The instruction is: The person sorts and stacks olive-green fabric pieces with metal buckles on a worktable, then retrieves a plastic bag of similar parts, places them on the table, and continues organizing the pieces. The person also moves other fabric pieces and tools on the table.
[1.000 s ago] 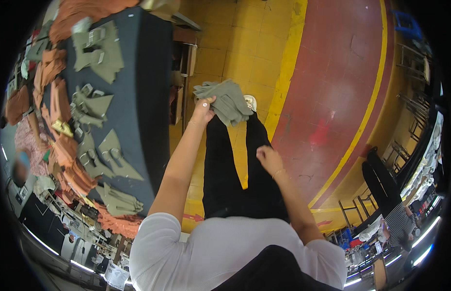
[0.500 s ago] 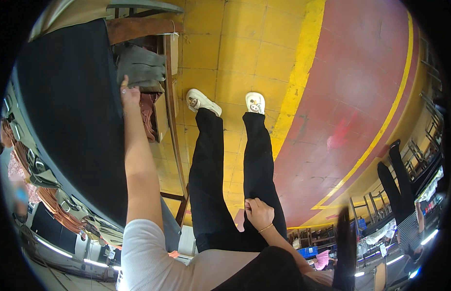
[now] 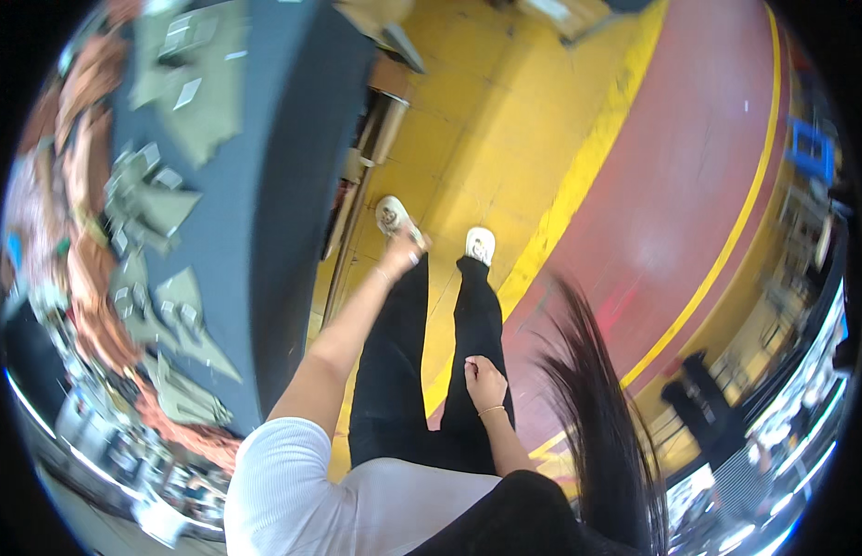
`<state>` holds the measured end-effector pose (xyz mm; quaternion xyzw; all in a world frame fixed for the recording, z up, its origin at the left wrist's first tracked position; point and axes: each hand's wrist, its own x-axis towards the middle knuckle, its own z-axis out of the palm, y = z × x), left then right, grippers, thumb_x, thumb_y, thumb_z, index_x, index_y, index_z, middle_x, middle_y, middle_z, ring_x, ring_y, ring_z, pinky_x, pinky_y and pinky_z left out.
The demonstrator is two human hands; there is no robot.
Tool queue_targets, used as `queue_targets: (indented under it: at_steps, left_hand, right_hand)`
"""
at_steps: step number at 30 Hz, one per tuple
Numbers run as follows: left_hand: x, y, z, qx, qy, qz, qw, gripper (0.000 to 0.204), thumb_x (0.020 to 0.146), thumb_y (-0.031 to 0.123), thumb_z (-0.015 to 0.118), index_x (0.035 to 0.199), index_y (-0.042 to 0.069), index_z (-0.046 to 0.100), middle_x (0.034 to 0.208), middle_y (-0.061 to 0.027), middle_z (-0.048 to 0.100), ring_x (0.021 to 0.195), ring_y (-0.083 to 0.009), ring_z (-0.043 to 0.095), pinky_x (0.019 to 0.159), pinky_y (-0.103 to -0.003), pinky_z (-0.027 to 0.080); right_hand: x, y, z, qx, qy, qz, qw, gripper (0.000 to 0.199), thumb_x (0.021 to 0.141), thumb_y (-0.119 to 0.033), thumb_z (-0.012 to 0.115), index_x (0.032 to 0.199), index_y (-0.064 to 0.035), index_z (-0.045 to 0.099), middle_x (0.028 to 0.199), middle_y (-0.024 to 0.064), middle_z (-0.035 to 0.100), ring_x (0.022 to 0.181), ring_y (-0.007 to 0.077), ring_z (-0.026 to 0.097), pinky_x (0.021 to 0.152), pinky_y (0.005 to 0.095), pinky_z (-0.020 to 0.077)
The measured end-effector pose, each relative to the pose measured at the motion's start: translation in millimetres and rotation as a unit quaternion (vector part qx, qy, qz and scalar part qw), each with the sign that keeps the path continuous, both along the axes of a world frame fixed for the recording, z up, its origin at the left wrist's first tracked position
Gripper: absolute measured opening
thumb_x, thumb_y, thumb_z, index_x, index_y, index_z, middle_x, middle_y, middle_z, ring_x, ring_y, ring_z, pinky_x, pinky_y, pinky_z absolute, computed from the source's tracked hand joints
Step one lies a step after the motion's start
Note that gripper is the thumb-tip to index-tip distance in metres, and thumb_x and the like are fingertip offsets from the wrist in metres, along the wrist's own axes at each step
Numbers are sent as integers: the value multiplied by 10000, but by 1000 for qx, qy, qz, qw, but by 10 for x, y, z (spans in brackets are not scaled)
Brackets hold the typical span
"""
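My left hand [image 3: 405,252] is out in front of my left shin, near the white shoe [image 3: 394,215]. Motion smears its fingers, and I see nothing clearly held in it. My right hand [image 3: 486,382] stays by my right thigh, curled into a loose fist with nothing sticking out of it. A dark table [image 3: 306,185] runs along my left side. Beneath its edge is a wooden shelf [image 3: 386,130] with pieces of material in it, mostly hidden now by the tabletop.
Olive-green cut pieces [image 3: 195,102] with white labels lie on the table, and brown pieces [image 3: 88,195] hang or lie beyond them. Yellow floor tiles [image 3: 459,111] meet a red walkway [image 3: 653,241]. Another person [image 3: 736,463] is at the far right, near a blue stool [image 3: 811,151].
My left hand has left the grey material in the shelf and swung right, before my left leg. My view has turned, showing more of the tabletop. The right hand stays by my thigh.
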<state>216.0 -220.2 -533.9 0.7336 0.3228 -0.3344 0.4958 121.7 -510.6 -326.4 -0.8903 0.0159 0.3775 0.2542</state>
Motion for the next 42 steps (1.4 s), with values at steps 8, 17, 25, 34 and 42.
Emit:
queue_targets:
  at_steps: [8,17,25,34,42]
  left_hand:
    - [-634,-143,3001,-80,-56,-61,993,749,874,367,650,1465,57,309,1299,-281,536,1169,-387,561,1003,-427,442]
    - [-1828,1367,3864,253,-204,272,906,314,892,192,611,1154,21,602,989,-157,656,830,-287,639,795,-390,501]
    - [-2230,1825,4103,327,-169,378,849,314,923,277,613,890,-33,650,865,-168,592,798,-329,585,741,-414,461]
    - [-2098,2681,3929,429,-194,332,818,316,867,149,622,1151,11,610,1150,-188,582,1083,-377,562,942,-422,460]
    - [-1658,3586,3593,522,-20,168,836,583,761,127,673,1297,-13,492,1228,-186,546,1129,-340,558,968,-415,459]
  right_hand:
    - [1176,574,965,-52,21,166,985,263,905,-248,597,939,-2,686,630,139,663,629,315,669,700,405,533]
    - [1660,3257,1654,216,-171,438,856,199,909,-262,596,922,-74,662,863,129,641,846,339,636,736,425,510]
    - [1069,4788,1757,106,-238,453,853,340,849,-311,688,1072,-63,623,1165,127,575,1037,372,613,863,455,513]
    - [1420,4986,2473,128,252,498,820,361,821,-328,720,1007,-25,654,742,120,641,723,305,649,654,403,489]
    - [2170,4476,3294,118,101,466,871,368,869,-306,685,815,16,517,613,78,492,597,195,693,525,321,452]
